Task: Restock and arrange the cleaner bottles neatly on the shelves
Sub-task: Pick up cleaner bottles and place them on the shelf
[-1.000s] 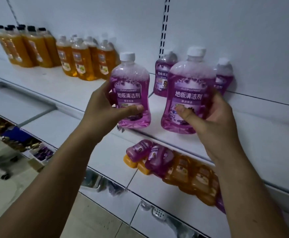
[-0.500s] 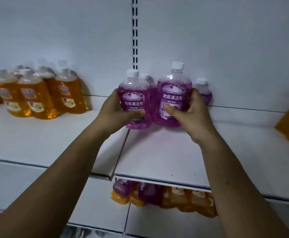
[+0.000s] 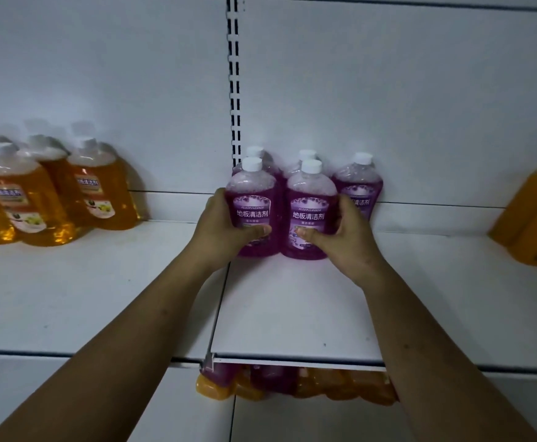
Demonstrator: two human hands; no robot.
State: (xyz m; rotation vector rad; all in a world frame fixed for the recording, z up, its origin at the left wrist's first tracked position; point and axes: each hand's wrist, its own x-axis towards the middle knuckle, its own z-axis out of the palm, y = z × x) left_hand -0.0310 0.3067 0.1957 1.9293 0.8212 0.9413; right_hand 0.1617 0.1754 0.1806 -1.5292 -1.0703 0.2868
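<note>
Two purple bottles are being held, one in each hand. The left hand wraps around the left front bottle with its thumb across the label. The right hand wraps around the right front bottle the same way.

Both bottles stand straight up with their caps on top. They are side by side and look like they touch. They sit far back on the white shelf, just in front of three more purple bottles by the back wall. Each hand is on the outer side of its own bottle, so I think the next move is a small push straight back, and then letting go.

Some things are hard to see. The fingers go behind the bottles, so only the thumbs show well. I cannot tell if the bottoms are flat on the shelf yet. Two of the back bottles are mostly hidden, with just their caps peeking up. Orange bottles stand well off to the left, and another orange one is cut off at the right edge. Below the shelf edge, some lying bottles only half show
</note>
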